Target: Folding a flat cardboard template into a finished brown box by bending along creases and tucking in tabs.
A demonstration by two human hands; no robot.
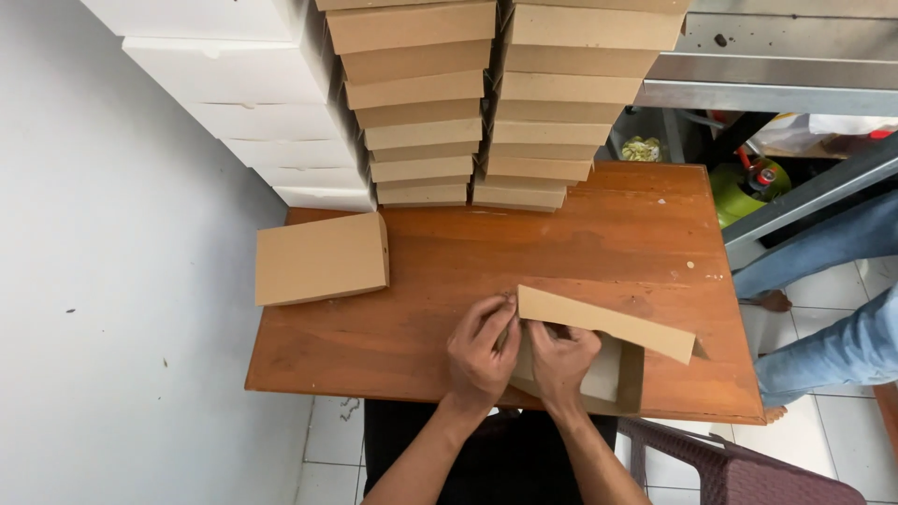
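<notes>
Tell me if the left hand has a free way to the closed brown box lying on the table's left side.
Probably yes: the left hand grips the half-folded box, but only bare table lies between it and the closed brown box.

Single head view, looking steeply down, close above wooden table (421, 271), facing wall stacks
</notes>
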